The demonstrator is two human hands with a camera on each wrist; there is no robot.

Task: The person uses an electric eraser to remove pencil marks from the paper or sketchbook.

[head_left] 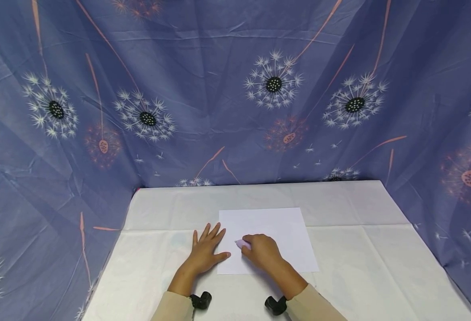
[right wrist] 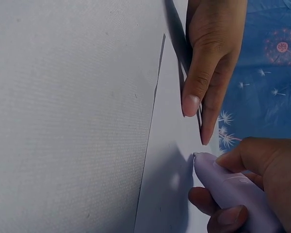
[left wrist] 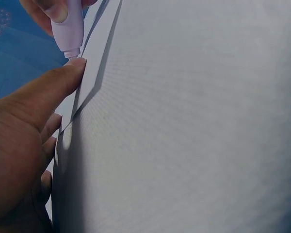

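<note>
A sheet of white paper lies on the white-covered table. My left hand rests with spread fingers over its left edge, thumb and fingertips on the sheet. My right hand grips a thick lilac pen-shaped tool, which has a rounded body and a small metal-looking tip. The tip points left, at or just above the paper; contact is hard to tell. In the right wrist view, the right thumb and fingers curl round the body, hiding part of it. A few tiny dark specks show on the paper there.
The white table cover has fold creases. Behind and on both sides hangs a blue curtain with a dandelion print. Small black devices are worn at both wrists, by the beige sleeves.
</note>
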